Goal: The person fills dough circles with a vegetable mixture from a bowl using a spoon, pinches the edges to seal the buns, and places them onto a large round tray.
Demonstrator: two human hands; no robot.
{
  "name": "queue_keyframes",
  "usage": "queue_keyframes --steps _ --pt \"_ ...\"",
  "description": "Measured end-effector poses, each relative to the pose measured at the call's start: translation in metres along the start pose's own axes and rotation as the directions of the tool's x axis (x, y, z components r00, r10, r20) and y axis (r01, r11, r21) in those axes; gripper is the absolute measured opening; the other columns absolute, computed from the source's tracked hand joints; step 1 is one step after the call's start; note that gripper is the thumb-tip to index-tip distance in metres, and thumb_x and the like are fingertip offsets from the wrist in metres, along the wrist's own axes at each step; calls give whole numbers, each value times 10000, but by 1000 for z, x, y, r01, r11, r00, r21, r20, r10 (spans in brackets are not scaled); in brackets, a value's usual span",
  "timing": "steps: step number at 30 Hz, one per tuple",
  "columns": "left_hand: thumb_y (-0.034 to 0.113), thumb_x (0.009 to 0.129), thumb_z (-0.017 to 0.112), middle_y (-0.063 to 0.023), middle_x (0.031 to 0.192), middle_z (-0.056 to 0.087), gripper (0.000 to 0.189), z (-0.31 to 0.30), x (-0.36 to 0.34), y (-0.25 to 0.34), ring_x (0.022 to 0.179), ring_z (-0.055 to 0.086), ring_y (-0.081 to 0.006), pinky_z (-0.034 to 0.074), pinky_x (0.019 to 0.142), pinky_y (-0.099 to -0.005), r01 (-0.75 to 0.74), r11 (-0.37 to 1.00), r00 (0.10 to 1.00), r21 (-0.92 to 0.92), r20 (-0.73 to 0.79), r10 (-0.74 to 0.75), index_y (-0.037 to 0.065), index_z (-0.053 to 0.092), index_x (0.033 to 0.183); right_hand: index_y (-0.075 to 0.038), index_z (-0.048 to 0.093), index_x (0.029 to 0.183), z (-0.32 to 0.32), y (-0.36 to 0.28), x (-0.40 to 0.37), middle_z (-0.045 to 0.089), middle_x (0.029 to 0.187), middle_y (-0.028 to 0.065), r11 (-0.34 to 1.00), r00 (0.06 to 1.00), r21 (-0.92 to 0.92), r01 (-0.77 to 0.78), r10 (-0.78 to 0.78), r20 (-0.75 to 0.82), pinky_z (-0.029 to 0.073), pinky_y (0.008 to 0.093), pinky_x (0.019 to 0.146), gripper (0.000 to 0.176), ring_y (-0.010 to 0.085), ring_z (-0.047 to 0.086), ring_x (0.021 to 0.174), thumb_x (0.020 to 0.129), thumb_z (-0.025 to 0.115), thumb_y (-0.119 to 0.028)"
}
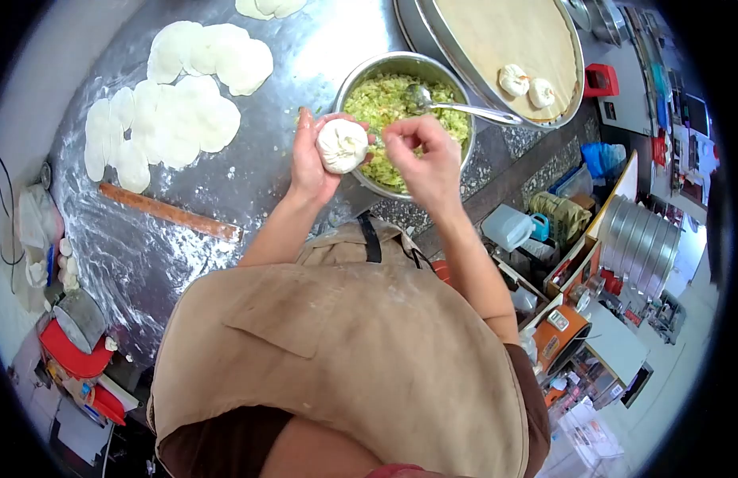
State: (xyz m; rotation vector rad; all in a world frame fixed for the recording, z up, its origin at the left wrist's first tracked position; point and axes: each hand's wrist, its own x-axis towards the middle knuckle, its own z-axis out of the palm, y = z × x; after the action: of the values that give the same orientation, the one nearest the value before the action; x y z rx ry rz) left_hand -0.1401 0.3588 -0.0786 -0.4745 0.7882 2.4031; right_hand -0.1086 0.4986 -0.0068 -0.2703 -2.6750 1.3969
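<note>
A round, pleated stuffed bun (342, 146) rests in the cupped palm of my left hand (310, 170), its gathered folds facing up. Just to its right, my right hand (433, 171) is apart from the bun, with thumb and forefinger pinched together; whatever may be between them is too small to make out. Below both hands, a metal bowl (349, 72) holds chopped green and yellow filling (385, 89). A metal spoon (473, 110) lies in the filling with its handle over the rim.
Flattened dough rounds (174, 119) overlap on the floured metal table (249, 151). Below them lies a wooden rolling pin (170, 213). At upper right, a large lined steamer tray (496, 32) carries two finished buns (528, 86). Stacked steamer rings (640, 239) stand farther right.
</note>
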Motion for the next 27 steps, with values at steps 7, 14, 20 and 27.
queue_keyframes --steps 7,14,20,27 --pt "541 955 191 -161 930 620 607 24 7 -14 860 621 -245 508 804 -378 -26 997 997 -70 70 31 34 522 996 -72 632 782 14 3 -13 532 712 67 922 920 -216 320 -357 -163 406 359 634 121 254 512 682 678 693 -63" --pt "567 942 176 -178 949 622 633 28 4 -14 903 621 -288 507 826 -418 79 989 997 -123 31 -76 45 530 1000 -61 619 956 3 9 -29 562 884 104 892 904 -290 347 -400 -151 414 405 714 321 292 527 801 654 722 -96" --pt "584 936 155 -130 1147 584 704 32 0 1 1074 559 -264 461 925 -380 157 968 987 -197 56 -149 38 490 1229 -70 449 1263 4 -16 -13 477 1191 168 911 933 -206 357 -337 127 416 430 907 732 362 471 1101 598 753 -99" --pt "259 933 490 -112 990 655 288 -40 74 67 888 596 -213 457 823 -332 -343 261 807 902 141 573 72 611 1116 -7 506 1143 -5 17 41 537 1062 175 970 974 -93 223 -225 -11 447 379 858 497 316 522 1012 691 653 -153"
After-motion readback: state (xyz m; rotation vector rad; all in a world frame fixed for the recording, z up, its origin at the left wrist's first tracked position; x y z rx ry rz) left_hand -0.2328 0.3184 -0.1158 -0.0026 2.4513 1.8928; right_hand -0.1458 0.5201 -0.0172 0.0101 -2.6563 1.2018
